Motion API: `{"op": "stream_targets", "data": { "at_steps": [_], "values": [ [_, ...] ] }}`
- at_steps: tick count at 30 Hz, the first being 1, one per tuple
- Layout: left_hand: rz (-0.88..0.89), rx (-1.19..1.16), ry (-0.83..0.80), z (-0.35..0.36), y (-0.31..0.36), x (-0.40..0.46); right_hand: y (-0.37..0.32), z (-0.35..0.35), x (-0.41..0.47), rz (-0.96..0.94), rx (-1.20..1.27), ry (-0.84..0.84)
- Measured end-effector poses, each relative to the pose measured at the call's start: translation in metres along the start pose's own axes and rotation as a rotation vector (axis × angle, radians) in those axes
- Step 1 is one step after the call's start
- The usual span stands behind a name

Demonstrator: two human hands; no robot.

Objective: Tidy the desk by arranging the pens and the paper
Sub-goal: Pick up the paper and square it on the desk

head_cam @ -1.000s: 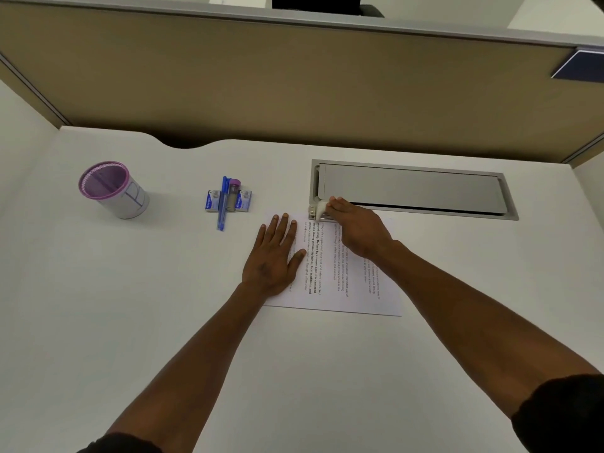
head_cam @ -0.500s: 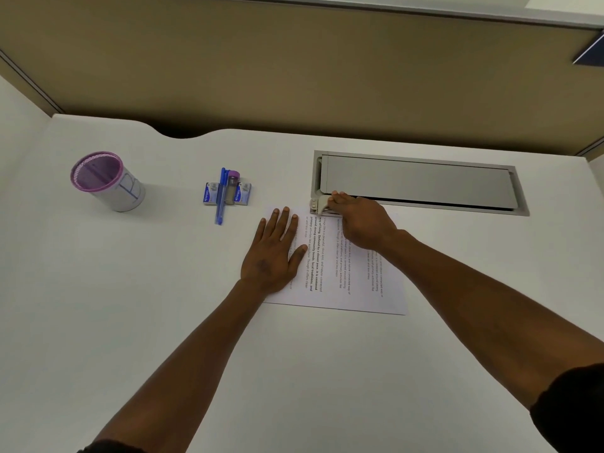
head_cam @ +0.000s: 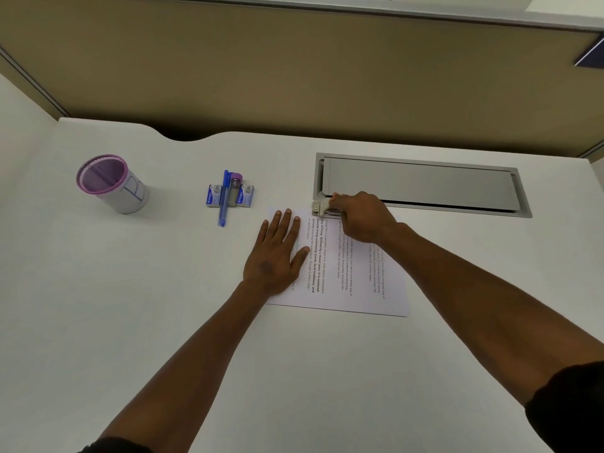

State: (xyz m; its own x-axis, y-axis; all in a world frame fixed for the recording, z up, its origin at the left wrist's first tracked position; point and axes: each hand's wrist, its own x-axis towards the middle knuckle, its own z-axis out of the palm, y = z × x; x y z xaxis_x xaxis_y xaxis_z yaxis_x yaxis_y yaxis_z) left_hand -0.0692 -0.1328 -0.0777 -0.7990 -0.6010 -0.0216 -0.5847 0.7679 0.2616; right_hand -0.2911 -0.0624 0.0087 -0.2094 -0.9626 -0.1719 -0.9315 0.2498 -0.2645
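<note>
Your left hand lies flat on the paper, fingers straight and spread, pinning the sheet to the surface; it holds nothing. Your right hand has its fingers curled around a small stapler at the paper's far edge, just in front of the grey cable hatch. The stapler's mouth sits at the sheet's top edge, so you look to be stapling; whether it is pressed fully down I cannot tell.

The paper lies near the middle of the surface, printed text running sideways to you, roughly square with the near edge. Whether it is one sheet or several cannot be made out.

The pens are not yet put away, as far as I can see. A blue pen lies on the surface to the left of the paper, resting across two small staple boxes, with a purple-capped item beside it. The purple mesh pen cup stands well apart, further left; nothing sticks up out of it.

Judgement: paper step is underway, maybe close to done. Left for you: set down the stapler, put the blue pen and its neighbour in the cup.
</note>
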Motion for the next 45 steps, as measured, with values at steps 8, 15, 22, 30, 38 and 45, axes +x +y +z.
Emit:
{"op": "stream_targets", "data": {
  "at_steps": [8,15,22,30,38,45],
  "values": [
    [0.009,-0.004,-0.007,-0.004,0.002,-0.001,-0.003,-0.004,-0.005,0.123,0.17,0.1],
    [0.019,-0.031,-0.012,-0.007,0.001,-0.002,0.002,0.011,-0.039,0.445,0.449,0.575],
    [0.034,-0.151,0.004,-0.015,0.002,-0.004,0.046,0.033,-0.072,0.572,0.155,0.173],
    [-0.053,-0.211,0.053,-0.034,0.007,0.007,0.053,0.023,-0.06,0.544,0.147,0.118],
    [-0.031,-0.145,-0.004,-0.043,0.021,0.057,0.05,0.016,-0.05,0.544,0.139,0.049],
    [-0.091,-0.223,0.025,-0.041,0.027,0.065,0.047,0.013,-0.054,0.55,0.17,0.075]
  ]
}}
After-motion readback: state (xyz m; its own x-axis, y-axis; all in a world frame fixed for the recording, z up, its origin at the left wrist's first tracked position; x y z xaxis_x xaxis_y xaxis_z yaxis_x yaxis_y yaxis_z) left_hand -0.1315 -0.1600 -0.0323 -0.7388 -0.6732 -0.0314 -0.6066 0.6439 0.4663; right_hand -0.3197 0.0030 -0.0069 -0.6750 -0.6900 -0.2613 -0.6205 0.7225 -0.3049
